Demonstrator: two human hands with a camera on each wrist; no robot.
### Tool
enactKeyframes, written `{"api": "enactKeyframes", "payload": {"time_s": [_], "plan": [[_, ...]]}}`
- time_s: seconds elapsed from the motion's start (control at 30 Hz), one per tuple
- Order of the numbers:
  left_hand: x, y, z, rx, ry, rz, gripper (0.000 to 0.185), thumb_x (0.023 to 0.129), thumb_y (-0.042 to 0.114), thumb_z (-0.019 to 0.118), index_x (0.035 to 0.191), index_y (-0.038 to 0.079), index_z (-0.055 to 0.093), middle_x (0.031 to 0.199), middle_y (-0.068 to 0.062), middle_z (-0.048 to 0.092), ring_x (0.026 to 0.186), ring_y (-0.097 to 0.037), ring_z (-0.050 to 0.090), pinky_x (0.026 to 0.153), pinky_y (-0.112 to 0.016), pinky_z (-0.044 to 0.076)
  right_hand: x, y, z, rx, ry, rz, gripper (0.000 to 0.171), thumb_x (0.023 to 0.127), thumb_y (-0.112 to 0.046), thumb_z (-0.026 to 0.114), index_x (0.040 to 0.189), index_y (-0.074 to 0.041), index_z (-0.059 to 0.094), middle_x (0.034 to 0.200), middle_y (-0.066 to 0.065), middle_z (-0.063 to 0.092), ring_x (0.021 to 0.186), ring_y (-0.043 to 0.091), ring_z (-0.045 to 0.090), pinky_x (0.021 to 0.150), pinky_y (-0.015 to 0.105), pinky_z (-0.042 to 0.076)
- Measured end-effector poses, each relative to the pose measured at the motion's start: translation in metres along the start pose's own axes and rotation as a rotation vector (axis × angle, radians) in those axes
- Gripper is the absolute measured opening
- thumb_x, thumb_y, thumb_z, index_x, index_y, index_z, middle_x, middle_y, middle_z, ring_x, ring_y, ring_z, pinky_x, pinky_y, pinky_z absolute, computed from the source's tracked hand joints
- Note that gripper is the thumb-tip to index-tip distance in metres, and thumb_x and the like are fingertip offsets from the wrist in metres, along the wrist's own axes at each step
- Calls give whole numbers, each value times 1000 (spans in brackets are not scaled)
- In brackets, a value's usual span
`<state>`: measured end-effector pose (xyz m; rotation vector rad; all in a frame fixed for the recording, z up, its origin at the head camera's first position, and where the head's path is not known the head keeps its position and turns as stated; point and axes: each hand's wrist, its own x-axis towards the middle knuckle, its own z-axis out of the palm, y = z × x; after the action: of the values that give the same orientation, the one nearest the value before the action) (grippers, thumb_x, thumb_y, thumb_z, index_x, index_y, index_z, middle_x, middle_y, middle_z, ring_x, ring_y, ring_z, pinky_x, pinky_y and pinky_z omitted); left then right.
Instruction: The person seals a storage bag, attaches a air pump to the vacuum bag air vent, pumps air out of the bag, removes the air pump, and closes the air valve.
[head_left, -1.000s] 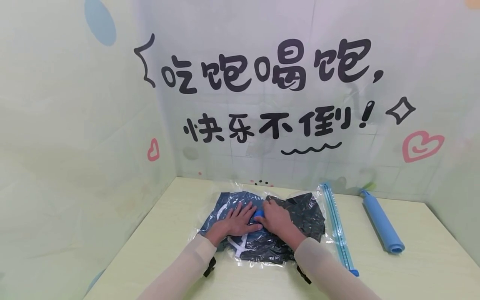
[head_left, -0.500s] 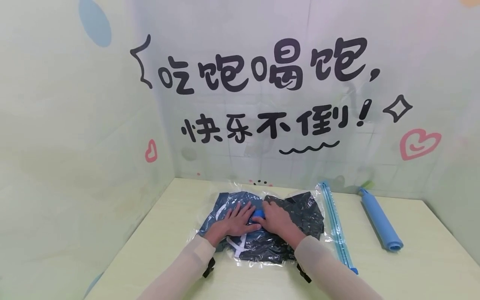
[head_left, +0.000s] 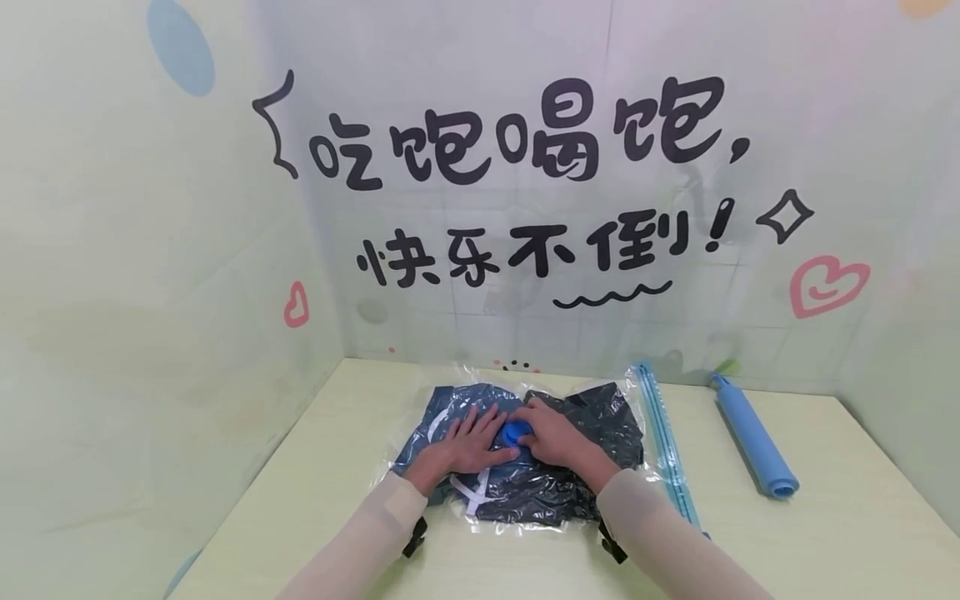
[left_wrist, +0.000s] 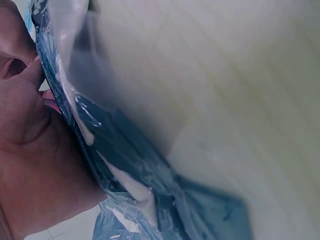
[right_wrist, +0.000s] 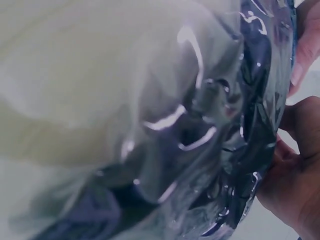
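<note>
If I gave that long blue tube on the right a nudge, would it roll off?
Probably it would roll: the blue tube looks round and lies flat on the smooth table. It seems rigid plastic, likely light. Its narrower far end might make it curve rather than run straight.

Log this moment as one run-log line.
left hand: flat on vacuum bag | right hand: fingers curled at blue valve cap | bag: holds dark clothes | blue pump: idle, right

One bag [head_left: 525,500], one pump [head_left: 753,437]
</note>
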<state>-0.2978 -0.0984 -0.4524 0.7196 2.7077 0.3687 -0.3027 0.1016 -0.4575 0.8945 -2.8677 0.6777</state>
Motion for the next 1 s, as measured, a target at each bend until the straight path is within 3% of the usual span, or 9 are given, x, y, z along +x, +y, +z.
{"api": "enactKeyframes", "payload": {"time_s": [0.2,0.4,0.6,0.83,1.0], "plan": [[-1,1,-3,5,-1,-15,81,104,61,41,164,13,18,169,-8,8,153,-36,-2,118,-58,6,1,-3,4,-52,45,15,26,93,-7,75,118,-4,70,97,4,50,81,20,58,75,41,53],[9,-9,7,-12,15,-10,82,102,64,41,165,17,17,170,-4,5,153,-33,-5,118,-57,4,4,-7,4,-156,46,78,26,92,-21,78,111,-7,68,94,2,51,76,19,57,68,41,53],[2,1,2,10,2,-4,80,104,61,41,164,13,19,169,-8,8,153,-35,-1,118,-57,9,3,-9,5,-186,53,136,30,91,-30,79,99,-9,59,85,1,50,70,21,54,60,42,50],[0,3,-1,27,2,-4,82,103,63,39,164,13,19,170,-7,6,153,-35,-2,118,-57,8,6,-12,8,-208,58,194,37,92,-35,77,108,-5,60,98,10,61,84,30,64,68,49,55],[1,2,0,30,14,-9,79,104,60,42,164,13,20,169,-7,9,153,-36,1,117,-58,10,5,-11,8,-147,34,180,40,95,-33,74,114,-2,57,100,14,61,89,32,65,72,50,55]]}}
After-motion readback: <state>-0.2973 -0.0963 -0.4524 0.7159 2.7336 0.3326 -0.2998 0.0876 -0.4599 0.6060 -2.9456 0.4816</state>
